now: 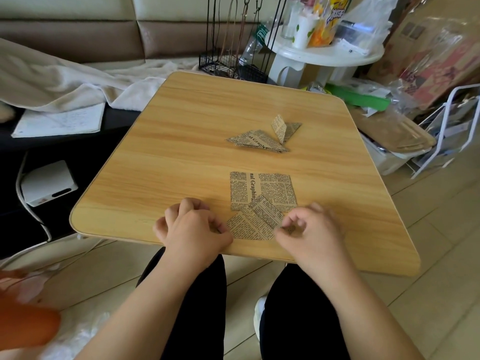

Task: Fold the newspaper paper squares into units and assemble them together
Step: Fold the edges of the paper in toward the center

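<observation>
On the wooden surface [181,141], near its front edge, lies the newspaper piece being folded [253,222]; it overlaps the lower edge of a flat newspaper square [262,188] just behind it. The left hand [193,228] has its fingers curled, and its grip seems to pinch the left corner of the piece. The right hand [309,229] also has curled fingers, and thumb and forefinger pinch the right corner (this hand is a little blurred, so the contact is not fully clear). Further back on the surface lie two folded units: a flat one [255,141] and, touching its right end, another one [284,128] with one flap standing up. Beside the surface stands a white round side table [324,54].
</observation>
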Available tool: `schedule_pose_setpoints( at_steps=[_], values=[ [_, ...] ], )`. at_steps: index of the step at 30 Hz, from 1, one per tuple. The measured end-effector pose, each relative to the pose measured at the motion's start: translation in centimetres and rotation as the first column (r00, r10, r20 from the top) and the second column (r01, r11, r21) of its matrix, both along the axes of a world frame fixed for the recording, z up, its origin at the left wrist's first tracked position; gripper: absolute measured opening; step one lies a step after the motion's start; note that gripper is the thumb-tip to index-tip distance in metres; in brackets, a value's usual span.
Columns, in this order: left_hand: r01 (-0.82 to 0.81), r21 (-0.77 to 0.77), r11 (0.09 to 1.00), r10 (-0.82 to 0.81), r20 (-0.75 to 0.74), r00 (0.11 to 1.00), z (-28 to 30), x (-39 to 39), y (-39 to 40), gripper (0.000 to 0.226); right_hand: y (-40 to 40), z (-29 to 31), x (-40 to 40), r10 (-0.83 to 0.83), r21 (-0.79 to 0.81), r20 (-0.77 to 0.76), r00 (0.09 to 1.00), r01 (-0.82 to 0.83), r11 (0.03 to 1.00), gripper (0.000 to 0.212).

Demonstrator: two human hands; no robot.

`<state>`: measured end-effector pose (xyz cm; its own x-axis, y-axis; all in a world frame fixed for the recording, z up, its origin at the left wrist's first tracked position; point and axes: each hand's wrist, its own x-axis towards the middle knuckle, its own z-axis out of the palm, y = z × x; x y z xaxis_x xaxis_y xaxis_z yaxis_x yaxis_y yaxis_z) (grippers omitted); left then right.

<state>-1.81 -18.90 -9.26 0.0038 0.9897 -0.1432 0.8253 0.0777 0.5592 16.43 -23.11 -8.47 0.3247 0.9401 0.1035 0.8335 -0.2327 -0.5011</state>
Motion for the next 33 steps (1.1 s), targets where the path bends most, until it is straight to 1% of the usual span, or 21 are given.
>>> schedule_pose_setpoints(
  at_steps=[2,3,6,8,11,14,17,19,21,23,27,29,33],
  values=[
    [-0.004,-0.005,1.000,0.004,-0.001,1.000,0.0,0.0,0.0,0.022,0.3,-0.7,-2.1,0.115,0.047,-0.031,0.993,-0.114,0.992,0.032],
    [-0.007,-0.005,1.000,0.007,0.003,1.000,0.1,0.1,-0.1,0.022,0.4,-1.2,-3.0,0.135,0.055,-0.040,0.990,-0.133,0.990,0.034],
    [-0.041,0.004,0.999,0.040,0.033,0.999,0.1,0.0,-0.2,0.022,0.8,-2.3,-4.0,0.098,0.032,-0.059,0.993,-0.097,0.995,0.040],
    [-0.074,0.006,0.997,0.073,0.056,0.996,0.1,-0.3,-0.4,0.022,0.9,-2.4,-3.9,0.087,-0.012,-0.052,0.995,-0.088,0.996,0.038],
    [-0.105,0.009,0.994,0.104,0.074,0.992,0.0,-1.1,-0.6,0.019,0.7,-2.0,-3.9,0.099,-0.034,-0.069,0.993,-0.101,0.994,0.036],
    [-0.129,-0.019,0.991,0.130,0.068,0.989,0.0,-2.3,-0.5,0.013,0.8,-2.0,-3.8,0.098,-0.044,-0.059,0.993,-0.101,0.994,0.037],
    [-0.139,-0.044,0.989,0.141,0.051,0.989,0.3,-3.3,-0.3,0.014,0.8,-2.0,-3.8,0.099,-0.055,-0.050,0.994,-0.102,0.993,0.037],
    [-0.143,-0.046,0.989,0.145,0.051,0.988,0.3,-3.4,-0.2,0.015,0.8,-2.0,-3.8,0.099,-0.053,-0.047,0.994,-0.101,0.993,0.037],
    [-0.150,-0.035,0.988,0.151,0.051,0.987,0.1,-2.9,-0.3,0.011,0.9,-2.1,-4.0,0.088,-0.049,-0.033,0.996,-0.090,0.995,0.037],
    [-0.128,-0.019,0.992,0.129,0.034,0.991,0.0,-1.9,-0.4,0.006,1.0,-2.1,-4.2,0.066,-0.048,-0.008,0.998,-0.066,0.997,0.039],
    [-0.045,0.012,0.999,0.045,-0.003,0.999,-0.4,-0.3,-0.8,0.020,1.2,-2.0,-4.4,0.046,-0.062,0.031,0.998,-0.044,0.997,0.042],
    [-0.034,-0.008,0.999,0.034,-0.006,0.999,-0.4,-0.4,-0.5,0.022,1.2,-1.9,-4.4,0.044,-0.066,0.026,0.999,-0.042,0.997,0.041],
    [-0.033,-0.035,0.999,0.033,0.010,0.999,-0.3,-0.7,-0.3,0.019,0.8,-1.6,-3.6,0.015,-0.087,0.026,1.000,-0.013,0.996,0.038]
  ],
)
